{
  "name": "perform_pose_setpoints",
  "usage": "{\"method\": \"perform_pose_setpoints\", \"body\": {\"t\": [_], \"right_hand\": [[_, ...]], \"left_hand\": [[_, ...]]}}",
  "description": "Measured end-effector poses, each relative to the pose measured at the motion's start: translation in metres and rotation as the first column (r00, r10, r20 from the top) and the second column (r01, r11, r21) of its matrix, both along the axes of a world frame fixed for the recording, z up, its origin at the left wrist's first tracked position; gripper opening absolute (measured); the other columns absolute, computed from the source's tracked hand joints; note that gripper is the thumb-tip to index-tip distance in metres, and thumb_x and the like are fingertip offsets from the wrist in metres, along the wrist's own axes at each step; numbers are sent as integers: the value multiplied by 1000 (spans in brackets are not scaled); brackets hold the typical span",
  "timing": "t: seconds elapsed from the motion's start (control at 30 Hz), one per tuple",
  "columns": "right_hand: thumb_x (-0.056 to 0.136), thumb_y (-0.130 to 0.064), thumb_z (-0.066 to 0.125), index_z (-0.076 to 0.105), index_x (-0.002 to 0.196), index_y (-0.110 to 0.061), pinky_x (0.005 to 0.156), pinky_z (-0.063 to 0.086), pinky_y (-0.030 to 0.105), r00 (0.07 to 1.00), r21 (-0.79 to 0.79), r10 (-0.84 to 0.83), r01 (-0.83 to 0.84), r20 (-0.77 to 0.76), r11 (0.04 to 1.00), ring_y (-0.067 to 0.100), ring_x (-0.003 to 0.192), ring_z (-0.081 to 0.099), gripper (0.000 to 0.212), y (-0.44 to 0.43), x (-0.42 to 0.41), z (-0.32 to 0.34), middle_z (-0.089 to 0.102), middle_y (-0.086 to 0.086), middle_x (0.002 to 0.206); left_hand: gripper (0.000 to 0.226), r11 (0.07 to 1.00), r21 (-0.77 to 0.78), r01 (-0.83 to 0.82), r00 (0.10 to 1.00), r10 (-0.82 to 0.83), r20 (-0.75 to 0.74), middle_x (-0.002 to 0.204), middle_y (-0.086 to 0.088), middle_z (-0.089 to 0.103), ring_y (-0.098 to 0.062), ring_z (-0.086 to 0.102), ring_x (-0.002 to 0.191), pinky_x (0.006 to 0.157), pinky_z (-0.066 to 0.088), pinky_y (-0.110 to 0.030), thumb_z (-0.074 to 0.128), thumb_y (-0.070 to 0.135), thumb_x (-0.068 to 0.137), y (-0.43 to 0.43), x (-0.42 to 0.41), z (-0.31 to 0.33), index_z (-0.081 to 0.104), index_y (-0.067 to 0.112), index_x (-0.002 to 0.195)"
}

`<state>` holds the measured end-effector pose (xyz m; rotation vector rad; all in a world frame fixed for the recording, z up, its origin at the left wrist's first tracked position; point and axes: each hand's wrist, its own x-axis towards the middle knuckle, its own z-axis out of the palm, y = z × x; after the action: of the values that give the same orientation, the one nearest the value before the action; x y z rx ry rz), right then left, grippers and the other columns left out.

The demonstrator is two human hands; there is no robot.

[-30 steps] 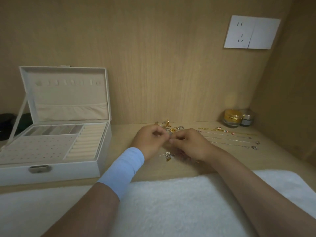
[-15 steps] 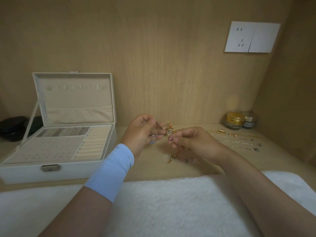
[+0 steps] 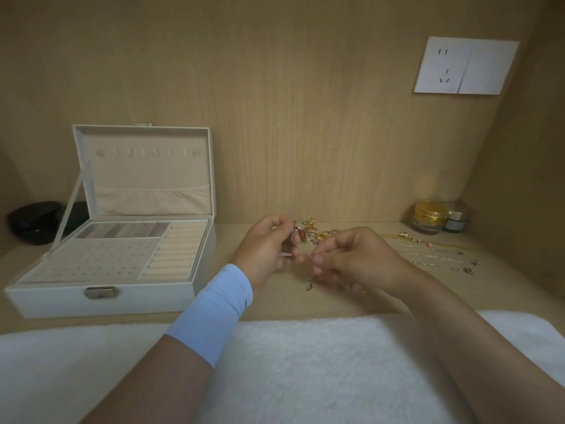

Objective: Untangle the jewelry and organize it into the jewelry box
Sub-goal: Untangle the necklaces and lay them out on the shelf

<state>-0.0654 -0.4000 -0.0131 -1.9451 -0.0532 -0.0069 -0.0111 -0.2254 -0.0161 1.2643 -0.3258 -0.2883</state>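
Desk: left hand now pinches a red charm lifted off the tangle. Right hand curled, contents indiscernible; separation apparently underway.

A: Where does the camera sit?
B: On the person's head, facing forward and down at the table, close enough that the left hand and right hand fill mid-frame.
A: And the edges of its wide view?
B: There is the back wall ahead, the open jewelry box at left, the white towel nearest. A single view.

Gold jar beside grey jar, white towel along near edge
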Motion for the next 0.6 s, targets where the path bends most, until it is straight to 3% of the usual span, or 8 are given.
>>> {"method": "perform_pose_setpoints", "body": {"t": [0.2, 0.27, 0.33, 0.5, 0.6], "right_hand": [[104, -15, 51, 59, 90, -10, 40, 35, 20, 993, 16, 115, -114, -22, 993, 23, 48, 56, 17, 3, 0, 1, 69, 13, 67], [103, -11, 52, 60, 88, -8, 51, 46, 24, 995, 52, 99, -101, 30, 994, 27, 62, 64, 17, 6, 0, -1, 70, 10, 73], [99, -8, 58, 65, 84, -13, 65, 50, 34, 994, -13, 51, -50, 96, 999, 23, 76, 66, 18, 6, 2, -4, 72, 3, 79], [95, -7, 63, 70, 86, -13, 58, 43, 39, 990, -45, 37, -31, 133, 998, 13, 61, 56, 13, 5, 3, -3, 67, 1, 71], [97, -7, 60, 67, 85, -12, 43, 37, 27, 990, -45, 45, -39, 130, 998, 15, 46, 48, 15, 8, 0, -1, 64, 1, 62]], "left_hand": [[15, 1000, -10, -27, 1000, 27, -3, 64, -1, 52, -16, 44, 51, 51, 44, -26, 46, 13, 102, 4, 0, 0, 50, 16, 87], [14, 1000, -17, -17, 1000, 17, -10, 62, 1, 49, -15, 41, 49, 50, 41, -25, 48, 14, 101, 5, 0, 1, 50, 16, 88], [14, 999, -30, -16, 1000, 15, -9, 61, 1, 47, -14, 38, 48, 49, 40, -25, 48, 13, 101, 5, -1, 2, 50, 16, 87], [16, 993, -94, -74, 997, 76, 10, 60, 1, 48, -13, 41, 52, 64, 50, -31, 46, 10, 101, 5, -1, 6, 51, 15, 86], [15, 990, -106, -91, 995, 94, 23, 66, -2, 56, -18, 55, 61, 72, 56, -36, 44, 13, 103, 8, -2, 9, 50, 13, 89]]}}
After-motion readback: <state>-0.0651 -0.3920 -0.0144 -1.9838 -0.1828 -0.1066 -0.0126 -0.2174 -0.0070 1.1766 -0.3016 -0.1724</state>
